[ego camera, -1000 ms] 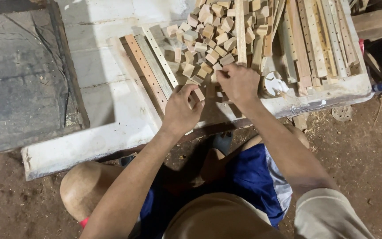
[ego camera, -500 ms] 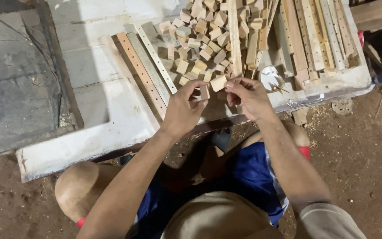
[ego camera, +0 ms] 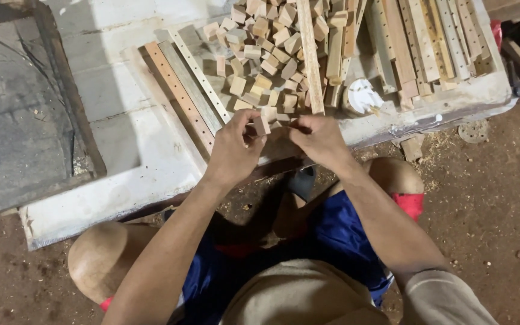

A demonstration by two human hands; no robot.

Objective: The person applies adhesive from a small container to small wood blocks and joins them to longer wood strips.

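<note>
At the table's [ego camera: 151, 180] near edge, both hands, left [ego camera: 234, 147] and right [ego camera: 319, 141], close together, seemingly pinch one small wooden block [ego camera: 262, 125].

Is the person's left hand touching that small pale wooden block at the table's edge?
Touching. The head view shows the left hand pinching the small pale wooden block between its fingertips, with no gap visible.

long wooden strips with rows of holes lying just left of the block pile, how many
3 long wooden strips lie side by side, slanted: a reddish-brown one outermost left, a grey one in the middle, a pale one nearest the small wooden blocks. The grey one's holes are unclear.
</note>
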